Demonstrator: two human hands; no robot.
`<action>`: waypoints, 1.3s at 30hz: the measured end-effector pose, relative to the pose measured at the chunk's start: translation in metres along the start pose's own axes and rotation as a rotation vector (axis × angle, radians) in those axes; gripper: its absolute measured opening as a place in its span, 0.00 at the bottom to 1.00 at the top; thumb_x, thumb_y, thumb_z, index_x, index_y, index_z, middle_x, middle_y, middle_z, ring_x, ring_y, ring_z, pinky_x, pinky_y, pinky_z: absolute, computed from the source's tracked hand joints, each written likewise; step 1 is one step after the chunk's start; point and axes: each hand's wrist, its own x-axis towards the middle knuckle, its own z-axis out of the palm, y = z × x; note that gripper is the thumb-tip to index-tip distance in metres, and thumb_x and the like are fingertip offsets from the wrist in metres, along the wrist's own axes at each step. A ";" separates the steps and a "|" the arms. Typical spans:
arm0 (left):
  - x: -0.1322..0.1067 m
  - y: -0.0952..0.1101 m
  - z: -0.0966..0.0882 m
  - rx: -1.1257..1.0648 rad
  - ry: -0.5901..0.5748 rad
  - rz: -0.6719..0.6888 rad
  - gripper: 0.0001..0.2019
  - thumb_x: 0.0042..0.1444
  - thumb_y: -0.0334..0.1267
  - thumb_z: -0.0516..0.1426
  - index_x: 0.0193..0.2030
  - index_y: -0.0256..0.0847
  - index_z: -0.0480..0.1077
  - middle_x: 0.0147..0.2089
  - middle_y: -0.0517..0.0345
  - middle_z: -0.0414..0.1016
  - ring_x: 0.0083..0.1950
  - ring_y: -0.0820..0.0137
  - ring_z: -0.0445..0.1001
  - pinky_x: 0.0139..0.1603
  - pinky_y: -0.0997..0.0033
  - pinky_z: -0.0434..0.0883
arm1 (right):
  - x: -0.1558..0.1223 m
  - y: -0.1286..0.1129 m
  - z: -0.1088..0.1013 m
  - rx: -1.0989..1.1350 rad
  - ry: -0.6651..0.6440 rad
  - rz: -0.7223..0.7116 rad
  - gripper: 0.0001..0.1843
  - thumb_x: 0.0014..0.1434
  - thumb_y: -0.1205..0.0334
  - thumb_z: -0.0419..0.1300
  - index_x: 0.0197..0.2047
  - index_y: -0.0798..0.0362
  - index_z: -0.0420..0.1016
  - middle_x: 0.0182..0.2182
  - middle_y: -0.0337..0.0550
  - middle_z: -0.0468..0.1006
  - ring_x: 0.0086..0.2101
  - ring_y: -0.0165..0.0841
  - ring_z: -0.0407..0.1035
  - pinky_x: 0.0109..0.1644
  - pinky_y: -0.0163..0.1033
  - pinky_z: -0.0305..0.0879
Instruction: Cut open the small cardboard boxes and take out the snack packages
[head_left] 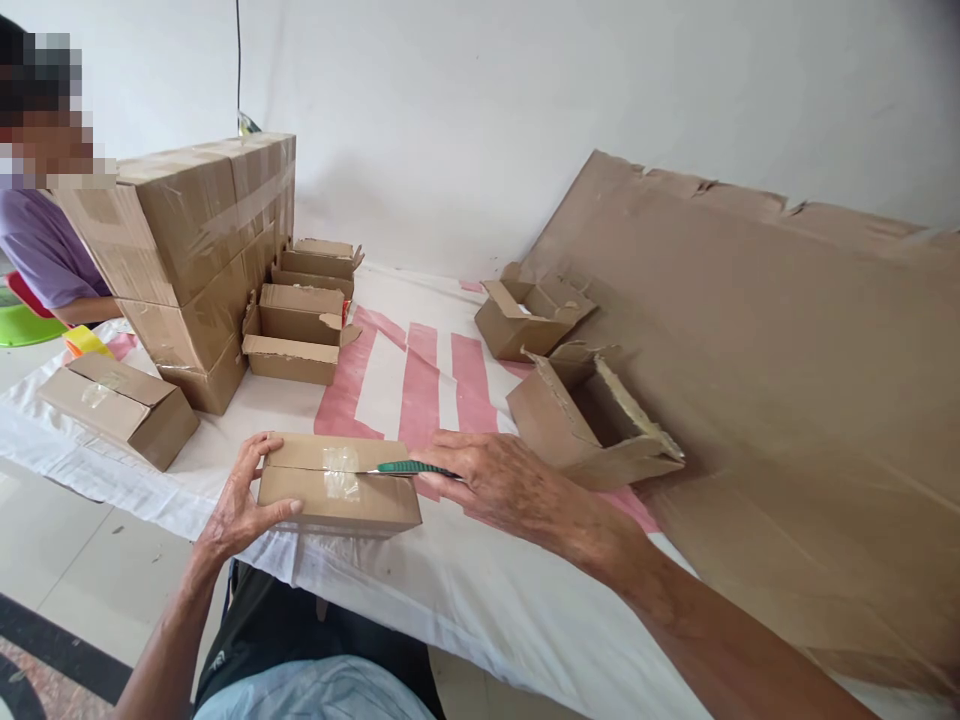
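Observation:
A closed cardboard box (pixel 315 505) lies in front of me near the table's front edge, with clear tape (pixel 342 472) across its top seam. My left hand (pixel 251 500) grips the box's left end, thumb on top and fingers around the far side. In my right hand (pixel 487 475) is a green utility knife (pixel 409 467), held with the fingers closed around its dark handle. The blade points left and meets the seam at the tape. How deep the tip goes cannot be made out.
Taped cartons (pixel 202 220) are stacked at the left, with a closed small box (pixel 120 400) before them. Open boxes (pixel 296 325) stand beside the stack; another open box (pixel 592 410) is at right, near a large cardboard sheet (pixel 787 350). A person in a purple shirt (pixel 52 245) sits at far left.

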 end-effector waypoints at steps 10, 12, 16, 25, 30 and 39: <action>0.001 -0.008 -0.002 -0.209 0.082 -0.029 0.32 0.60 0.59 0.67 0.65 0.48 0.68 0.79 0.41 0.61 0.77 0.45 0.65 0.69 0.49 0.71 | -0.055 0.055 0.012 0.491 0.334 0.304 0.20 0.71 0.44 0.58 0.52 0.45 0.84 0.41 0.42 0.85 0.39 0.39 0.78 0.43 0.40 0.74; 0.002 -0.007 -0.006 -0.240 0.106 -0.036 0.24 0.63 0.60 0.64 0.56 0.46 0.72 0.80 0.41 0.60 0.76 0.44 0.66 0.67 0.50 0.72 | -0.062 0.072 0.046 0.512 0.437 0.431 0.23 0.70 0.42 0.56 0.55 0.47 0.82 0.40 0.43 0.84 0.40 0.40 0.78 0.45 0.42 0.75; 0.005 -0.001 -0.017 -0.168 0.045 -0.035 0.21 0.65 0.60 0.62 0.46 0.43 0.79 0.79 0.41 0.63 0.80 0.41 0.60 0.75 0.45 0.65 | -0.075 0.098 0.131 0.400 0.521 0.553 0.25 0.69 0.44 0.52 0.57 0.49 0.79 0.42 0.48 0.82 0.38 0.41 0.76 0.44 0.45 0.74; 0.012 -0.005 -0.036 -0.126 -0.077 -0.001 0.27 0.65 0.64 0.62 0.57 0.46 0.83 0.80 0.46 0.63 0.82 0.39 0.54 0.79 0.39 0.59 | -0.102 0.109 0.200 0.109 0.546 0.693 0.19 0.71 0.53 0.52 0.53 0.50 0.80 0.44 0.52 0.78 0.45 0.49 0.72 0.53 0.57 0.73; 0.013 -0.001 -0.036 -0.142 -0.193 -0.011 0.34 0.63 0.68 0.62 0.69 0.52 0.75 0.84 0.48 0.54 0.81 0.38 0.57 0.67 0.49 0.76 | -0.077 0.079 0.185 0.476 0.687 0.664 0.23 0.71 0.44 0.55 0.58 0.48 0.78 0.55 0.55 0.78 0.54 0.50 0.74 0.60 0.60 0.73; 0.014 0.007 -0.023 -0.059 -0.305 -0.027 0.55 0.51 0.71 0.69 0.80 0.52 0.59 0.82 0.40 0.58 0.78 0.38 0.61 0.71 0.42 0.71 | -0.036 -0.006 0.145 1.302 0.487 0.371 0.40 0.70 0.32 0.56 0.75 0.48 0.67 0.70 0.54 0.72 0.69 0.50 0.67 0.73 0.56 0.65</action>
